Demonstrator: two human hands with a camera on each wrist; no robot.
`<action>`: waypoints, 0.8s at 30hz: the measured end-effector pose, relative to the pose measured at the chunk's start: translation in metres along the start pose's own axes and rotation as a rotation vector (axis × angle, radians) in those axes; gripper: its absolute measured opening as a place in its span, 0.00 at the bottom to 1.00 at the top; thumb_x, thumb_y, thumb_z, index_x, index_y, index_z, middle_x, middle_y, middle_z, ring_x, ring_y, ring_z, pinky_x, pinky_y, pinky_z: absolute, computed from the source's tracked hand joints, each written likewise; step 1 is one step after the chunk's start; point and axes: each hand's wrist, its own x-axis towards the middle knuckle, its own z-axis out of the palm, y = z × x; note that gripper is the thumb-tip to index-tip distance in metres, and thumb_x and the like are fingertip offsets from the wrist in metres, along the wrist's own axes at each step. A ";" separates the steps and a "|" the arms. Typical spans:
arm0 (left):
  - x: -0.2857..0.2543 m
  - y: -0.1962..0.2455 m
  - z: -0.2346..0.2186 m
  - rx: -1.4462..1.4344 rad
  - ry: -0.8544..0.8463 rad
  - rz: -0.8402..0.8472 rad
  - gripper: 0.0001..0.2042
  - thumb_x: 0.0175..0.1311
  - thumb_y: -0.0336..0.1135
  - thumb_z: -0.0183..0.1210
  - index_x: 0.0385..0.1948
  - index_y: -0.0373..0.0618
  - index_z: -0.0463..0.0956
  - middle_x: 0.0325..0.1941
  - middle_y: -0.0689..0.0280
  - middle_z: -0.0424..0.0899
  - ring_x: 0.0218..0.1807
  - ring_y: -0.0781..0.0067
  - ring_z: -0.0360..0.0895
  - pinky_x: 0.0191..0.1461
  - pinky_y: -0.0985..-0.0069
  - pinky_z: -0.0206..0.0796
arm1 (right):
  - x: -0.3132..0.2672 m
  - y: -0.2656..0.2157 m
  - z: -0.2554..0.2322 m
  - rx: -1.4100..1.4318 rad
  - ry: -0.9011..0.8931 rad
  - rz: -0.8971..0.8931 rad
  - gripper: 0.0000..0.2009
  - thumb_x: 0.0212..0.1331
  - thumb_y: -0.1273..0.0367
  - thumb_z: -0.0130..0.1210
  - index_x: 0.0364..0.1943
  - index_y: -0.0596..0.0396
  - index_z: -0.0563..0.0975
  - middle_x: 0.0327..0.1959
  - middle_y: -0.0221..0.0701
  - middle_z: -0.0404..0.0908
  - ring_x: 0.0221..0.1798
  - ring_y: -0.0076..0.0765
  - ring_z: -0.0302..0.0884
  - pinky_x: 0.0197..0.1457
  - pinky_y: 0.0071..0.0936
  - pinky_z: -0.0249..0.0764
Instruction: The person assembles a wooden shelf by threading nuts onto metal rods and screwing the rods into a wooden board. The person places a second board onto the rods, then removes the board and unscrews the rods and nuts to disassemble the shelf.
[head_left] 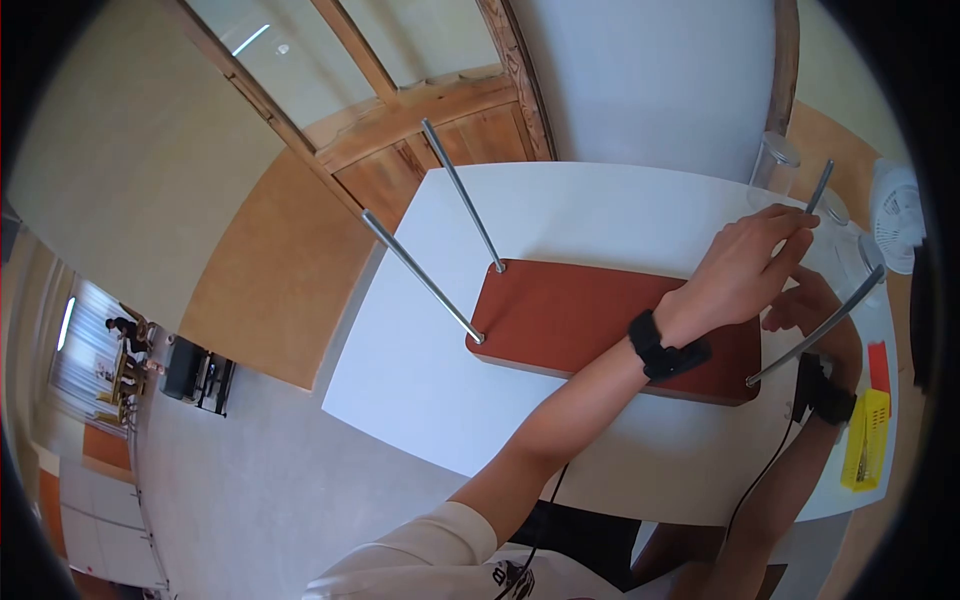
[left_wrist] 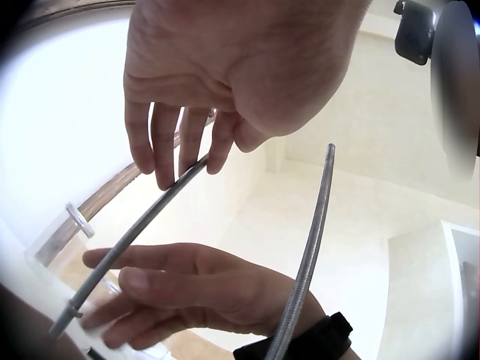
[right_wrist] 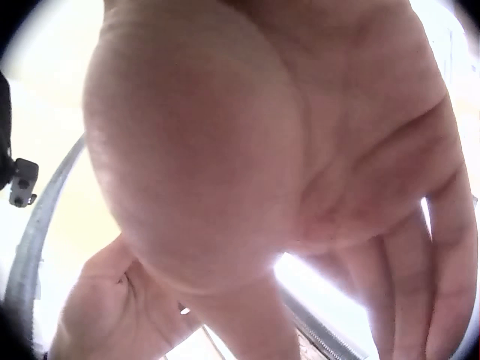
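A red-brown board [head_left: 570, 305] lies flat on the white table, with slim metal legs standing up at its corners. My left hand [head_left: 745, 260] reaches across the board to the far right leg [head_left: 822, 185]. In the left wrist view its fingertips pinch that leg [left_wrist: 142, 225] near the upper end. Lower down, my right hand [left_wrist: 202, 289] is beside the same leg with fingers extended and slightly blurred. The near right leg [head_left: 820, 330] rises in front of the right wrist. In the right wrist view the right palm [right_wrist: 247, 150] fills most of the picture.
Two more legs, the far left [head_left: 460, 190] and near left [head_left: 420, 275], stick up from the board. Clear jars [head_left: 775, 165] stand at the table's right end, near a white fan [head_left: 895, 215]. A yellow basket [head_left: 866, 440] and a red item [head_left: 879, 366] lie at the right edge.
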 end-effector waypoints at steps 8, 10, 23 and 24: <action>0.002 -0.003 0.002 0.066 0.015 0.068 0.15 0.77 0.34 0.51 0.55 0.35 0.80 0.51 0.49 0.85 0.49 0.43 0.83 0.53 0.60 0.75 | 0.010 0.003 -0.001 -0.162 -0.065 -0.108 0.26 0.68 0.67 0.62 0.68 0.60 0.72 0.41 0.33 0.84 0.39 0.26 0.78 0.43 0.24 0.75; 0.001 -0.004 0.003 0.048 0.015 0.057 0.15 0.77 0.34 0.51 0.55 0.35 0.80 0.51 0.49 0.85 0.49 0.43 0.83 0.54 0.60 0.75 | -0.002 -0.011 0.001 -0.148 -0.006 -0.011 0.26 0.68 0.67 0.62 0.67 0.61 0.72 0.41 0.33 0.84 0.39 0.26 0.78 0.43 0.24 0.75; 0.001 0.001 0.000 -0.013 -0.013 -0.010 0.16 0.78 0.35 0.50 0.55 0.35 0.80 0.52 0.48 0.85 0.47 0.46 0.85 0.51 0.61 0.76 | -0.001 -0.020 0.010 -0.128 0.117 -0.155 0.25 0.67 0.66 0.63 0.65 0.61 0.73 0.42 0.35 0.85 0.36 0.26 0.81 0.40 0.23 0.77; 0.001 -0.001 0.002 -0.020 -0.015 -0.012 0.16 0.78 0.35 0.50 0.55 0.35 0.80 0.52 0.48 0.85 0.47 0.46 0.85 0.51 0.61 0.76 | 0.002 -0.012 0.010 -0.129 0.121 -0.149 0.25 0.67 0.66 0.63 0.65 0.61 0.73 0.42 0.35 0.85 0.36 0.26 0.81 0.40 0.23 0.77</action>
